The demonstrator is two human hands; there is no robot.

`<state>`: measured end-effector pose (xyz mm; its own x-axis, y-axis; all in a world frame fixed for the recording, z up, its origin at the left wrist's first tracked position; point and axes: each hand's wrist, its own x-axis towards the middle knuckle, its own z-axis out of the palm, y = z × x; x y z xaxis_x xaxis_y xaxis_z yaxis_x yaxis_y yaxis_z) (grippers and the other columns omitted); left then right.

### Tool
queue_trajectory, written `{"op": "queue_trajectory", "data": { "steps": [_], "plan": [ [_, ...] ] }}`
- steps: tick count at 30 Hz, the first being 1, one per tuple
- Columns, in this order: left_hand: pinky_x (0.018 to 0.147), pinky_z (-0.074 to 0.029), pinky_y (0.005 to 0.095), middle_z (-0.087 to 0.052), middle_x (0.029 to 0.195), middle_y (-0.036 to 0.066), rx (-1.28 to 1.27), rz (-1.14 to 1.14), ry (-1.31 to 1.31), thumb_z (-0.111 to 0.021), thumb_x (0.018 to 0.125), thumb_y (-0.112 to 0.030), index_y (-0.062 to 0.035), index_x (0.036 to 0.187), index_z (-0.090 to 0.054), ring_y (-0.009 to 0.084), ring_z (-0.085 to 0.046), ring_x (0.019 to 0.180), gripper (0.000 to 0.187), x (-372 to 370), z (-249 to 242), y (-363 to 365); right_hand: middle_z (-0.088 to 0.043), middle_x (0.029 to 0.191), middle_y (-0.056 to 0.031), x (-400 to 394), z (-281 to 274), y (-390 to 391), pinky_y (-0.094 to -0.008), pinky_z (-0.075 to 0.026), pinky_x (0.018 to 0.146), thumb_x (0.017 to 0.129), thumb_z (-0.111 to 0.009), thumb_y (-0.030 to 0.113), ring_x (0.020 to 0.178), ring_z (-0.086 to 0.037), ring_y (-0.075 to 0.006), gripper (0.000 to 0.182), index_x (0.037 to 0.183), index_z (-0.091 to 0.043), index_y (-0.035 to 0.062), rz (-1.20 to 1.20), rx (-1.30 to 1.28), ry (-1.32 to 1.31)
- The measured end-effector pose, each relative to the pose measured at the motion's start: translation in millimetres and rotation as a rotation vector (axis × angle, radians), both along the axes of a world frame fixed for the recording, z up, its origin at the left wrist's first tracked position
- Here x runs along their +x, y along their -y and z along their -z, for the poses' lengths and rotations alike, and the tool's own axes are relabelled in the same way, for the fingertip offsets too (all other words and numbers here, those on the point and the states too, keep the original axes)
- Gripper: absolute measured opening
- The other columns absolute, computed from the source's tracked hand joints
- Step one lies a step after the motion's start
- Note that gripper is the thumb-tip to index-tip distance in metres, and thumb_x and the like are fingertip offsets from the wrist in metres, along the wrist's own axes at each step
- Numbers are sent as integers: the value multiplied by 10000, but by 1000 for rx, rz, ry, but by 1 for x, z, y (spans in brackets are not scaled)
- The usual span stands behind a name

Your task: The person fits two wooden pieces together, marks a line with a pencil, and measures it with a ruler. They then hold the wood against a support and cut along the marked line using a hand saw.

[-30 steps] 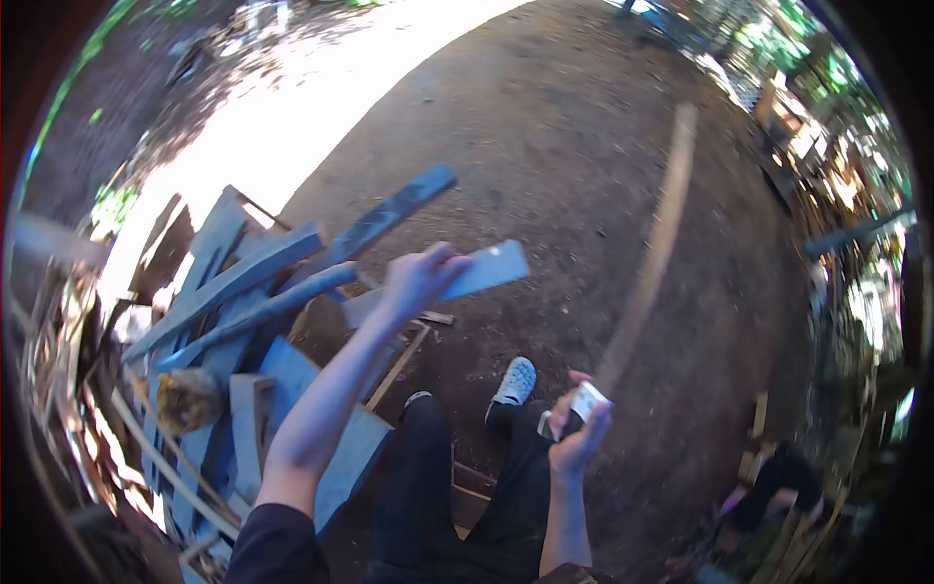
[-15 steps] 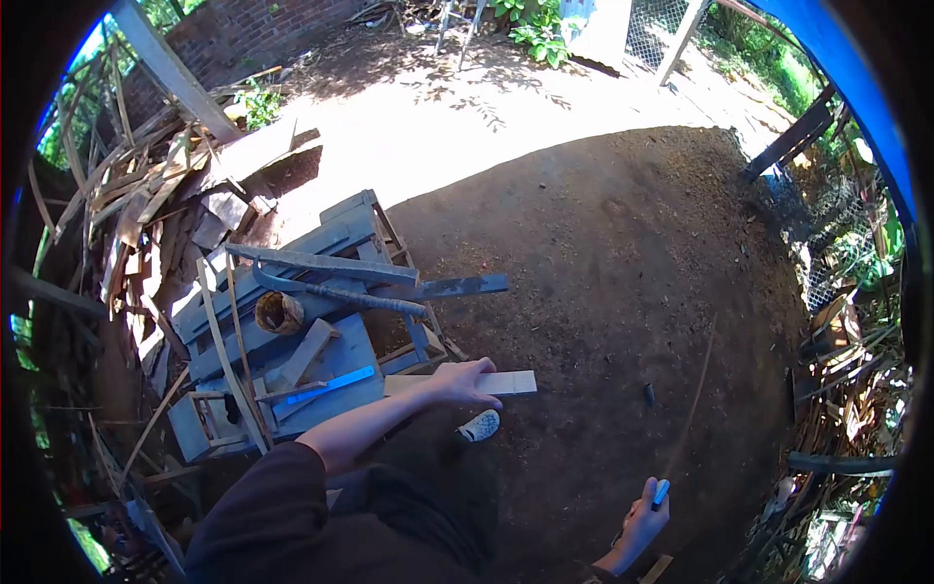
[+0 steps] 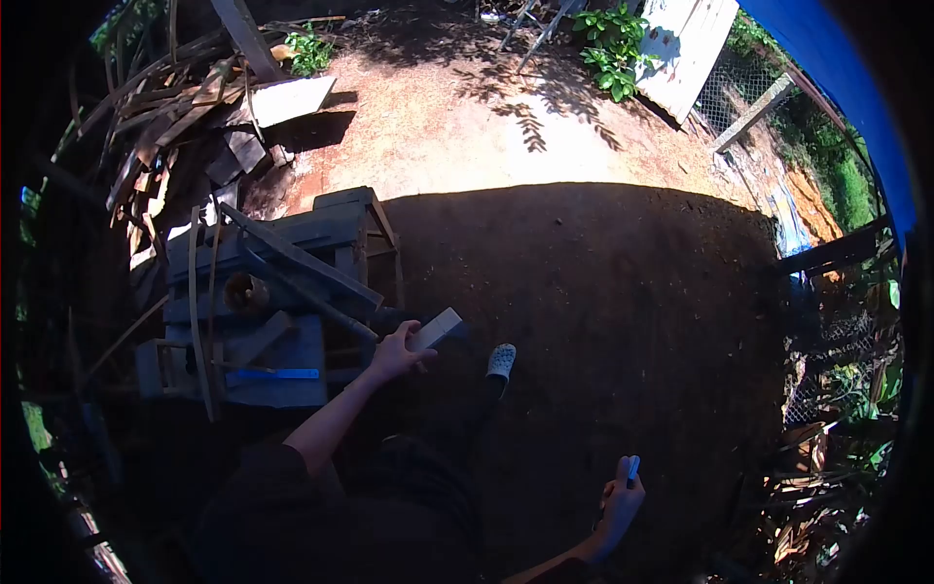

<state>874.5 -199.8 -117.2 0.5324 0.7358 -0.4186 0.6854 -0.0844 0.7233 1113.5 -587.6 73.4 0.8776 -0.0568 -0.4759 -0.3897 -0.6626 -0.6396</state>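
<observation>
Ground [image 3: 603, 292] of bare dirt fills most of the view, shaded in the near half and sunlit beyond, and it lies open to the right of the person's legs as far as the wire fence [image 3: 827, 370] at the right edge. A white panel [image 3: 686, 49] leans at the top right beside green plants [image 3: 613, 49], with blue sheeting [image 3: 846, 88] curving above it. At the upper left, scrap timber [image 3: 165, 117] is heaped in a tangle, closing that side. Below it stands a stack of blue-grey pallets and boards [image 3: 282, 292], with thin slats leaning across it, a small round tin [image 3: 243, 290] resting on top, and a blue strip [image 3: 272, 373] lying along its lower board. One light shoe [image 3: 501, 360] stands on the dirt just right of the stack.

The left arm stretches forward from a dark sleeve, and the left hand [image 3: 394, 352] closes its grip on the near end of a short pale plank [image 3: 435, 329], which angles up and to the right just beside the pallet stack's corner. The right hand [image 3: 618, 501] hangs low at the lower right, well apart from the stack, fingers wrapped around a slim blue-tipped tool [image 3: 630, 471] that points upward.
</observation>
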Motion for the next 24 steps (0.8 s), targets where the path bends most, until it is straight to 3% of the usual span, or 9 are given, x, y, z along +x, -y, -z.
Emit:
{"op": "queue_trajectory", "data": {
  "steps": [3,4,11,14,17,19,20,22,24],
  "plan": [
    [909,-567,446,-709,1147,217,-44,-189,14,-885,738,-526,-33,1277,-578,363,-715,1039,793,48,43,-7,-452,543,24,77,-4,-25,-268,-311,433,952,-697,537,455,-429,-64,547,743,-578,45,-134,-166,9],
    [925,-562,444,-694,1185,209,-47,-232,-23,-896,748,-457,-27,1227,-583,355,-706,1067,716,67,42,-8,-480,551,-4,102,-12,-38,-306,-348,458,950,-688,553,477,-466,-101,576,769,-625,9,-183,-215,-13],
    [980,-536,416,-665,1232,191,-30,-313,125,-877,754,-259,-24,1300,-596,325,-675,1123,658,152,29,-23,-539,604,-62,256,-7,-152,-376,-410,556,947,-661,590,572,-538,-162,641,881,-696,-47,-479,-437,73],
    [1000,-524,438,-646,1270,185,51,-433,84,-865,763,-264,-42,1309,-593,346,-655,1164,650,171,23,-46,-563,633,-52,308,-6,-225,-346,-412,564,938,-702,542,589,-539,-135,578,891,-703,-33,-573,-384,68],
    [993,-523,456,-649,1264,191,122,-641,54,-841,786,-297,-59,1287,-597,366,-653,1167,605,179,11,-87,-552,629,-25,346,34,-290,-320,-406,558,924,-757,444,582,-517,-107,466,878,-683,-14,-734,-247,76],
    [971,-532,463,-667,1236,191,161,-775,39,-834,794,-317,-60,1274,-598,369,-670,1135,593,192,7,-101,-503,608,51,362,75,-338,-258,-344,479,927,-772,309,513,-459,-50,314,790,-610,78,-913,11,70],
    [951,-537,469,-683,1202,187,98,-751,4,-827,799,-340,-62,1265,-596,374,-683,1103,590,197,7,-111,-503,608,51,363,84,-370,-258,-344,479,927,-772,309,513,-459,-50,314,790,-610,78,-949,14,69],
    [922,-538,479,-712,1138,181,-135,-605,-51,-805,809,-415,-67,1254,-590,386,-703,1045,604,216,-4,-122,-486,611,55,353,97,-422,-247,-339,492,928,-757,244,533,-461,-47,256,809,-597,84,-973,105,-234],
    [983,-520,477,-692,1183,157,-230,-357,-144,-722,878,-510,-87,1269,-601,342,-661,1149,589,250,29,-106,-497,612,40,342,104,-471,-266,-361,504,922,-764,253,537,-474,-64,299,786,-570,70,-1093,49,-235]
  ]
}}
